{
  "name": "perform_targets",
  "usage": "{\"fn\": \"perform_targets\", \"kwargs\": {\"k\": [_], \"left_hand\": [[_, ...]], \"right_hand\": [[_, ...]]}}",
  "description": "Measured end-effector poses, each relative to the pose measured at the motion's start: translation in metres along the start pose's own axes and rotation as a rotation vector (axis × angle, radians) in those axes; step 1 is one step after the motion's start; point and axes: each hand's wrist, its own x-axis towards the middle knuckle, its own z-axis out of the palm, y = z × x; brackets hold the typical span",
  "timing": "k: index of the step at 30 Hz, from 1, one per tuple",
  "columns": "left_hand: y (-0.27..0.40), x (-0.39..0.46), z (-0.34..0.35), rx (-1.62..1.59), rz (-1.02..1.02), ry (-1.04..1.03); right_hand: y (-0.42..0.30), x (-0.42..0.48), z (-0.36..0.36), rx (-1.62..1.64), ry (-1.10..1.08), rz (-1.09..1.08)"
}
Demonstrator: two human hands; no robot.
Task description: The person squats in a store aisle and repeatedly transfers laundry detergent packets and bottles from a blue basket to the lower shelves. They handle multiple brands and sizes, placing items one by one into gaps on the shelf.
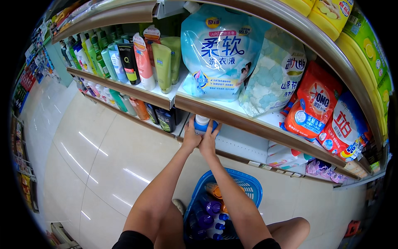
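A blue bottle with a white cap (202,120) stands at the lower shelf, below the edge of the shelf above. My left hand (190,137) grips its left side, and my right hand (209,140) grips its right side, thumbs close together in front. The bottle's lower part is hidden by my hands. Below my forearms, a blue plastic shopping basket (257,190) is on the floor between my legs. It holds several purple-capped bottles (213,207), orange bottles (214,190) and white bottles with blue caps (219,226).
The upper shelf's brown edge (248,124) juts out above my hands. Large laundry detergent pouches (220,56) and squeeze tubes (162,67) stand on it. On the lower shelf are dark shampoo bottles (165,119) at left and wrapped packs (286,157) at right.
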Motion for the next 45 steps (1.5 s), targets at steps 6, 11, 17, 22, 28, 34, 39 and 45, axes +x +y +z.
{"fn": "perform_targets", "kwargs": {"k": [6, 11, 17, 22, 28, 34, 39, 45], "left_hand": [[-0.009, 0.004, 0.003, -0.043, 0.066, -0.031], [-0.003, 0.001, 0.001, 0.011, 0.063, -0.025], [-0.008, 0.006, 0.003, 0.072, 0.047, 0.013], [-0.028, 0.019, 0.007, 0.086, 0.166, 0.065], [-0.015, 0.013, 0.002, 0.051, 0.072, 0.041], [-0.013, 0.003, 0.005, 0.121, -0.027, 0.049], [-0.005, -0.007, 0.030, 0.190, 0.177, -0.083], [0.074, -0.109, 0.072, 0.123, 0.353, -0.414]], "right_hand": [[0.013, -0.015, 0.041, 0.366, 0.236, 0.491], [0.010, -0.007, 0.042, 0.731, 0.179, 0.614], [0.018, 0.005, 0.050, 0.963, 0.129, 0.528], [0.036, 0.016, 0.075, 0.957, 0.103, 0.486], [0.031, 0.020, 0.074, 1.300, 0.057, 0.579], [0.021, 0.009, 0.057, 1.236, -0.138, 0.662], [0.041, 0.003, -0.005, 0.324, -0.221, 0.221], [0.014, -0.043, -0.197, -0.241, -0.456, 0.034]]}}
